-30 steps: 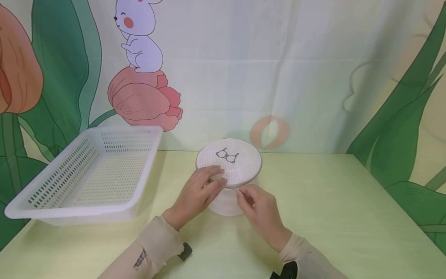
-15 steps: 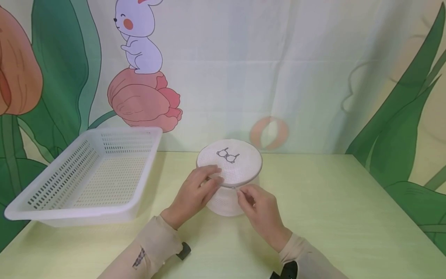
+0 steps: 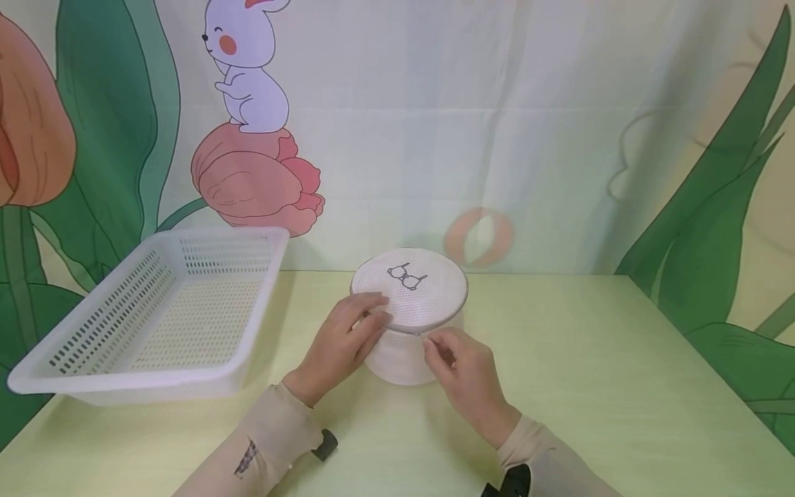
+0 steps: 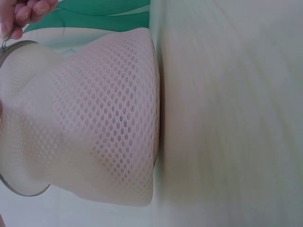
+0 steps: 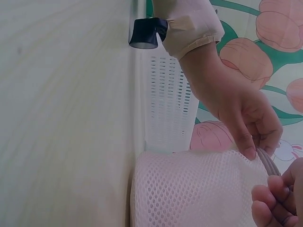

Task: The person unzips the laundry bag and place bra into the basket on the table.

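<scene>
Left hand [image 3: 338,339], right hand [image 3: 467,374]: two hands in all. Sleeves [image 3: 273,429]: two. Black wrist pieces [image 3: 326,445]: two. Mesh bag [image 3: 428,304]: one, bearing one glasses print [image 3: 406,277]. Basket [image 3: 205,381]: one. Table [image 3: 590,379]: one. Backdrop prints, head view: one rabbit [image 3: 256,93], two tulips [image 3: 248,179], one ring [image 3: 456,237].

No words, numbers or brand names legible in any view. One pictogram: dark outline symbol [image 3: 406,277], two rounded shapes joined mid-way, short bars at the outer ends, on the round white top of the mesh bag [image 3: 431,300], centre of head view. Bra or spectacles, cannot tell. Left sleeve [image 3: 279,422], lower left: dark mark [image 3: 246,459], too blurred to read. Backdrop [image 3: 385,138], right of centre: pale orange ring [image 3: 455,237], O-like; letter or ornament, cannot tell.
</scene>
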Demonstrator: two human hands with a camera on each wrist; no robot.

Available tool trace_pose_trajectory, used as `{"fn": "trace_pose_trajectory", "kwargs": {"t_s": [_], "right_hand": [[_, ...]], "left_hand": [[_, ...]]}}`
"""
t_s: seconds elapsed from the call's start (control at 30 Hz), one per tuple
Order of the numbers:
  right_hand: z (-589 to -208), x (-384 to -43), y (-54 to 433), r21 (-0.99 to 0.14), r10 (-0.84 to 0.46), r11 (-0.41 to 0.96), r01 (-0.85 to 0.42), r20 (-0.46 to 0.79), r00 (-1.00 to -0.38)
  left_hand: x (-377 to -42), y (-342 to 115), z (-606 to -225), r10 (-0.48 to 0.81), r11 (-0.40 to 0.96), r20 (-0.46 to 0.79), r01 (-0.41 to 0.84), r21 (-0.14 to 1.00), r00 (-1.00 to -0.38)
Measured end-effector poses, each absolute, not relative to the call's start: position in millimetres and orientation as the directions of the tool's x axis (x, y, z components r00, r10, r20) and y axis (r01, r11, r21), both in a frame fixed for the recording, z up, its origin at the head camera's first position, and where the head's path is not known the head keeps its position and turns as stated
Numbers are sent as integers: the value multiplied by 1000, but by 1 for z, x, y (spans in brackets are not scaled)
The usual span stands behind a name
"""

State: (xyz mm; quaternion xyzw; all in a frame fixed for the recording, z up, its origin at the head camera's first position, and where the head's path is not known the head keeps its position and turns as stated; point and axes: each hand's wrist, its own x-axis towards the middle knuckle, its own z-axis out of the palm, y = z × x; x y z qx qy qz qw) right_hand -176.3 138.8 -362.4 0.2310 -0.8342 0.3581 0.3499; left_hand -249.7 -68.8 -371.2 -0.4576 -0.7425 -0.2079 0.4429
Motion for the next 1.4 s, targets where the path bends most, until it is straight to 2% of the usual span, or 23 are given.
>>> {"fn": "trace_pose_trajectory", "kwargs": {"t_s": [0.53, 0.93, 1.23, 1.4], "right_hand": [[-363, -177, 139, -426, -133, 637, -642, 760, -636], [-364, -178, 139, -404, -132, 638, -656, 781, -610], [-363, -178, 139, -414, -129, 632, -655, 777, -616], [-363, -178, 139, -417, -126, 639, -647, 773, -622]], "left_hand": [[-255, -77, -374, 443, 530, 872, 845, -69, -206], [-257, -80, -374, 439, 555, 862, 831, -39, -253], [-257, -82, -373, 432, 586, 849, 810, -7, -304], [-259, -84, -374, 419, 592, 854, 806, 2, -310]]}}
